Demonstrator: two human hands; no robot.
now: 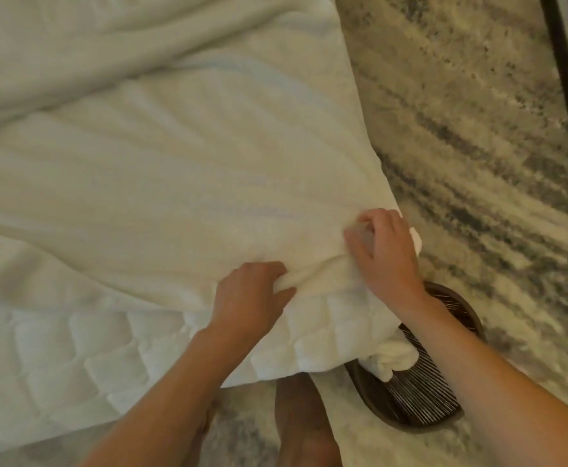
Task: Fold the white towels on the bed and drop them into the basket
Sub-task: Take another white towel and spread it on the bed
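Both hands (pixel 252 294) (pixel 385 254) grip towel (pixel 175 183) on bed (pixel 57 358)

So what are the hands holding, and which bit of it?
A white towel on the bed. The left hand bunches a fold at its near edge; the right hand grips its corner.

Your left hand (pixel 252 294): fingers curled, pinching fold of white towel (pixel 191 183). Your right hand (pixel 385 254): at 2 o'clock from left, knuckles up, gripping same towel. Both forearms bare, entering from 6 o'clock.
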